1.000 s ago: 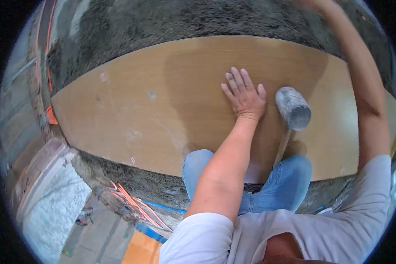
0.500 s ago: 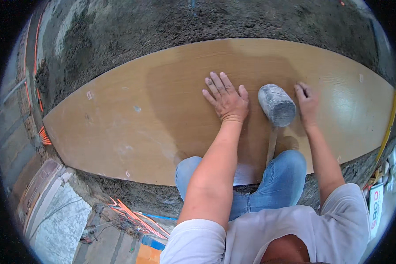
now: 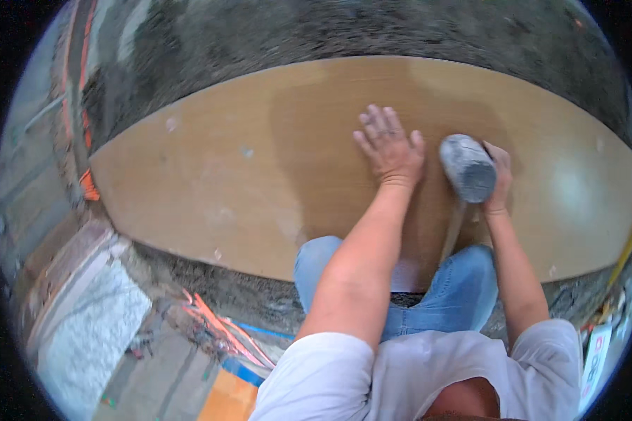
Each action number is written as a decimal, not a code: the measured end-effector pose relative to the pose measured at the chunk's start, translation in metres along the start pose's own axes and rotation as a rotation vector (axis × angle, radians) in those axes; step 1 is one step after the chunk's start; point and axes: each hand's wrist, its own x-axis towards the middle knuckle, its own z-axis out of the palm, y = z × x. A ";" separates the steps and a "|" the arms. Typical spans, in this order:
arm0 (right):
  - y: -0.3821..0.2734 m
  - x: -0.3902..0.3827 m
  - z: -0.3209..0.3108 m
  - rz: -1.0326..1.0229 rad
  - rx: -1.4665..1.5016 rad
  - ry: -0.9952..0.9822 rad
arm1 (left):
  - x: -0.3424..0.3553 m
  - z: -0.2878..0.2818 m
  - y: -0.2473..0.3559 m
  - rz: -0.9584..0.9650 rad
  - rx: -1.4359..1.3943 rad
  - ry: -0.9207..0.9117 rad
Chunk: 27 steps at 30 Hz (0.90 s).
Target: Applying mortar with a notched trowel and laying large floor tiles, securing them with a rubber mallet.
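A large light-brown tile or panel with a wood-like face (image 3: 211,203) lies in front of me. My left hand (image 3: 393,151) rests flat on it, palm down, fingers stretched out. To its right is a mallet with a thick grey cylindrical head (image 3: 468,168), smeared whitish. Its pale handle (image 3: 453,228) runs back toward my right knee. My right hand (image 3: 498,179) is at the right side of the mallet head, fingers curled against it. Part of that hand is hidden behind the head.
Rough grey mortar (image 3: 260,77) borders the panel on its far side and shows along its near edge. Orange conduits (image 3: 218,326) stick up at the lower left, near a whitish slab (image 3: 95,326). A yellow strip (image 3: 621,259) lies at the right end.
The whole view has shifted, so the panel appears farther right. My right hand has come from beside the mallet head up against it. My left hand stays flat on the panel.
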 end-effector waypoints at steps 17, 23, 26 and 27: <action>0.016 -0.001 0.021 0.236 0.375 0.052 | 0.007 -0.001 -0.001 0.112 -0.267 -0.059; 0.043 0.006 0.024 -0.010 0.145 0.132 | 0.118 -0.014 -0.141 0.326 -0.015 0.112; 0.061 0.008 -0.002 -0.022 0.066 0.095 | 0.123 -0.040 -0.279 0.193 0.026 0.244; 0.069 0.000 -0.019 0.058 0.066 0.067 | 0.110 -0.042 -0.304 0.095 0.058 0.108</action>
